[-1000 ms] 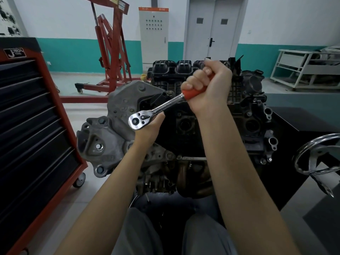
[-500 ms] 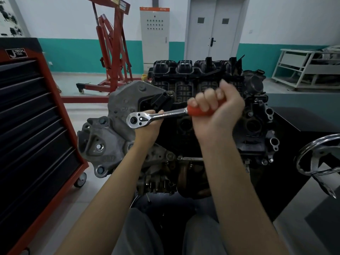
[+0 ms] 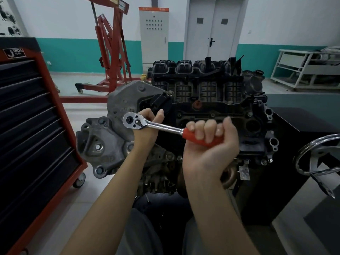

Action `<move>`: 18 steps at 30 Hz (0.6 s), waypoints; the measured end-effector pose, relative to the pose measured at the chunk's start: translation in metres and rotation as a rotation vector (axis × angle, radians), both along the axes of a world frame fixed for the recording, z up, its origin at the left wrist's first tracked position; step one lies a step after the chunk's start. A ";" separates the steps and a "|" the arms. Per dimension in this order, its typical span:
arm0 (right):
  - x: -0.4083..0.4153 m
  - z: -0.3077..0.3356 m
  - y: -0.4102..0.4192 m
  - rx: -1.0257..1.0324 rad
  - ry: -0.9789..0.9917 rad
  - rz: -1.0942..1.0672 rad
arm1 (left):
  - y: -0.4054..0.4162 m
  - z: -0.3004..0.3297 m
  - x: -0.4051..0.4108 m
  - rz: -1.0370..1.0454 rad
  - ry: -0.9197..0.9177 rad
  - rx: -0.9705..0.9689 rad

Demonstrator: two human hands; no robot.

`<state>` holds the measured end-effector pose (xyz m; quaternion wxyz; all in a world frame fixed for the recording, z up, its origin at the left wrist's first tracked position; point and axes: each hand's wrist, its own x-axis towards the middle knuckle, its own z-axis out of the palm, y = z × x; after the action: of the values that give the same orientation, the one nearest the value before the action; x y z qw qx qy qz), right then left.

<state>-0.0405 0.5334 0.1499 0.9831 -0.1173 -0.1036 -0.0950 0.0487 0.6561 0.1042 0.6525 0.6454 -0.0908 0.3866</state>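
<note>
Workshop, one engine [image 3: 211, 100], one ratchet [image 3: 161, 127], two hands [image 3: 147, 132] [image 3: 211, 146]

floor [image 3: 73, 113] | tool cabinet [image 3: 27, 126] left | red engine crane [image 3: 112, 52] behind | white rack [image 3: 303, 70] right

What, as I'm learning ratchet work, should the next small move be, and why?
Probably swing the red handle upward for a fresh stroke: the right hand grips it tilted low to the right, while the left hand steadies the ratchet head on the engine.
</note>
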 end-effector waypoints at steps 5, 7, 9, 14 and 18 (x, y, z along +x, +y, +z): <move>0.012 0.010 -0.007 -0.069 -0.044 0.019 | 0.002 -0.003 0.004 0.008 0.031 0.023; 0.030 0.030 -0.012 -0.175 -0.065 0.064 | 0.004 -0.006 0.008 0.024 0.060 0.010; 0.050 0.053 -0.013 -0.287 -0.066 0.129 | 0.003 -0.008 0.009 0.000 0.097 -0.057; 0.068 0.079 -0.009 -0.399 -0.030 0.249 | 0.004 -0.008 0.007 0.020 0.137 0.002; 0.038 0.038 -0.010 -0.200 -0.029 0.085 | 0.005 -0.007 0.007 -0.007 0.038 0.005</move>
<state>-0.0022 0.5232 0.1878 0.9680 -0.2091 -0.1319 -0.0439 0.0559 0.6616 0.0976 0.6539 0.6539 -0.0818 0.3717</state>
